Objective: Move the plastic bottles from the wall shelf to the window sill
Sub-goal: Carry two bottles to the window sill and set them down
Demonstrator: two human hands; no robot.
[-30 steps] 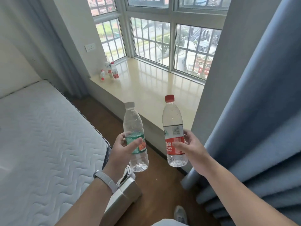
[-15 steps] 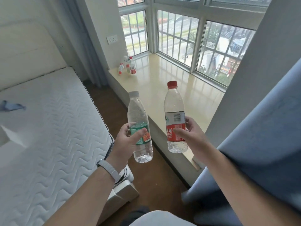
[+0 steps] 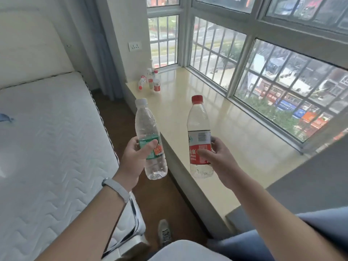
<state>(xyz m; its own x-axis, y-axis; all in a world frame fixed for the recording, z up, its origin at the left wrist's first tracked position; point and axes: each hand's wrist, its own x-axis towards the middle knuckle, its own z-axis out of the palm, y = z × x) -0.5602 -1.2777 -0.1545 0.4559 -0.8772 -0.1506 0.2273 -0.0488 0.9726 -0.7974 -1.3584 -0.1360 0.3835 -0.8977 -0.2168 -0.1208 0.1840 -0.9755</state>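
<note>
My left hand (image 3: pixel 134 157) grips a clear bottle with a white cap and green label (image 3: pixel 146 121), held upright above the floor just left of the sill's edge. My right hand (image 3: pixel 219 159) grips a clear bottle with a red cap and red label (image 3: pixel 197 119), upright over the near part of the cream window sill (image 3: pixel 244 140). Both bottles look empty. At the sill's far left corner stand several small bottles (image 3: pixel 153 81), one lying on its side. The wall shelf is out of view.
A white mattress (image 3: pixel 47 138) fills the left side, with a narrow strip of brown floor (image 3: pixel 156 194) between it and the sill. Barred windows (image 3: pixel 226 53) back the sill. A blue curtain (image 3: pixel 310 223) hangs at the lower right. A wall socket (image 3: pixel 134 46) sits above the far bottles.
The view has moved closer to the sill and turned right. Both held bottles have drifted forward, the red-capped one now over the sill; grips unchanged.
</note>
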